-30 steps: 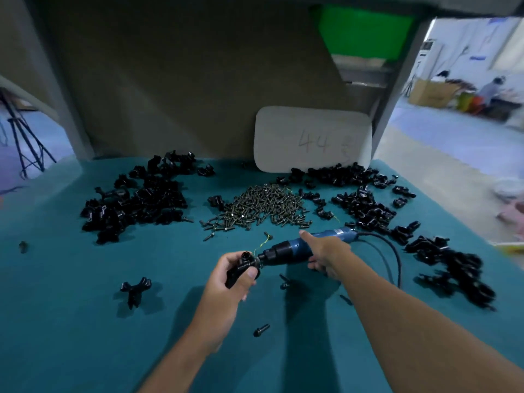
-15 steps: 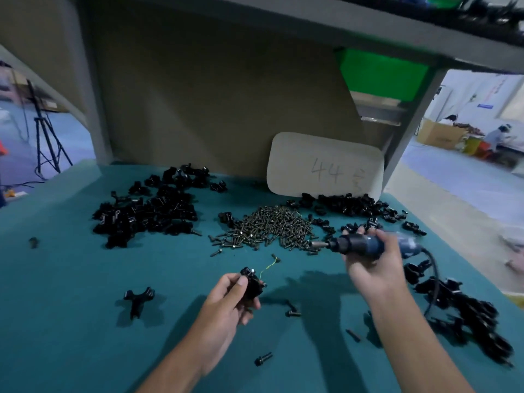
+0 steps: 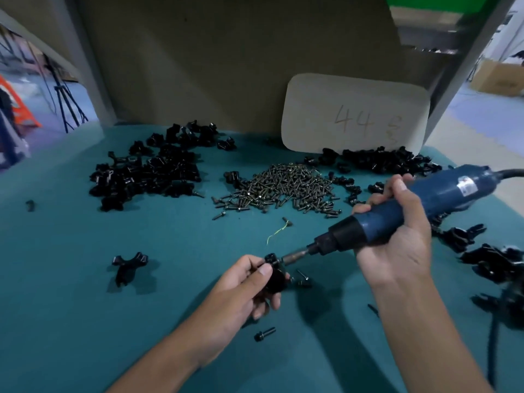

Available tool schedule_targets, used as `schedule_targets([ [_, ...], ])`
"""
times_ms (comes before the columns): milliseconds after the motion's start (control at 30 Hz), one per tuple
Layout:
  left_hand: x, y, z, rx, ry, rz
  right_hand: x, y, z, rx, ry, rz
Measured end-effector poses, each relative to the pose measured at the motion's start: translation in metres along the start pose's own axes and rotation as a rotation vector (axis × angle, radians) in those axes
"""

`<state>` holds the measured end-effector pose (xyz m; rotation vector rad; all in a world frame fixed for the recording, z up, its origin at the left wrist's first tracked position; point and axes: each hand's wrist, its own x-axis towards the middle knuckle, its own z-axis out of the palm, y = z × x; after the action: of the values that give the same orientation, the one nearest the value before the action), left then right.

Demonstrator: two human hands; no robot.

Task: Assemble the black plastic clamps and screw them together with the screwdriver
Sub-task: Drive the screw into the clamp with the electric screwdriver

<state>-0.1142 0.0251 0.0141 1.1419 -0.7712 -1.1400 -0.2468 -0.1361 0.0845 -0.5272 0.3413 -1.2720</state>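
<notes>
My left hand (image 3: 241,287) pinches the clamp (image 3: 274,275) at lower centre, right hand (image 3: 397,239) wraps the screwdriver (image 3: 397,214); I keep the bit square on the screw, pressing lightly.

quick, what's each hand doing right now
Left hand: grips a clamp.
Right hand: grips the screwdriver, bit at the clamp.

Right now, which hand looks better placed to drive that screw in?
The right hand. It grips the blue screwdriver, whose tip already meets the clamp. The left hand is busy: its fingers pinch the clamp and steady it.
</notes>
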Motion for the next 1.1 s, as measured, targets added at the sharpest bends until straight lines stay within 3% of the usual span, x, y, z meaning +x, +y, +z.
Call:
schedule_targets([
  [100, 0.001, 0.000, 0.000, 0.005, -0.018, 0.003, -0.002, -0.001, 0.001, 0.004, 0.042, -0.041],
  [767, -0.002, -0.003, -0.006, -0.095, -0.144, -0.102, -0.017, -0.001, 0.003, -0.040, -0.098, -0.120],
  [1100, -0.002, -0.005, -0.012, 0.290, -0.123, -0.009, -0.023, 0.003, 0.003, -0.056, -0.119, -0.090],
])
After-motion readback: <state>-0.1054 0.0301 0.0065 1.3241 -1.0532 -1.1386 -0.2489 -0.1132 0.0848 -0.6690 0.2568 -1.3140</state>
